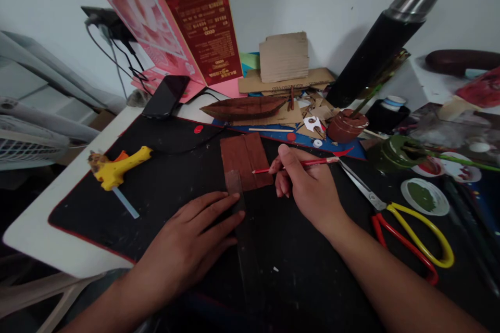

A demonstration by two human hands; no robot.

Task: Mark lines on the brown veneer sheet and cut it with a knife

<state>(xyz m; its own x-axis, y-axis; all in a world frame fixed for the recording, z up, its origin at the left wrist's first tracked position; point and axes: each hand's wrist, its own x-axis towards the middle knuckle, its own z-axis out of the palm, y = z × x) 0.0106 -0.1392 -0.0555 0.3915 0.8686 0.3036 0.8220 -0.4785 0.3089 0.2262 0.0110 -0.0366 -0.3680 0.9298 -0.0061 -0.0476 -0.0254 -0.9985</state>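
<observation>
My right hand (312, 192) is closed around a red pencil (322, 161), its tip resting over a brown-painted piece of cardboard (253, 148) on the black mat. A see-through ruler (247, 255) overlaps the lower left part of that piece and runs toward me. On the ruler's edge lie the outstretched fingers of my left hand (191, 234), pressing rather than gripping. Scissors (378, 202) with red and yellow handles lie just right of my right hand.
A yellow hot glue gun (121, 166) lies on the left of the mat (172, 171). Behind stand a brown boat-shaped piece (244, 107), cardboard scraps, a phone (166, 96) and a tall black flask (377, 52). Paint jars (347, 126) and a lid of green paint (424, 196) sit right.
</observation>
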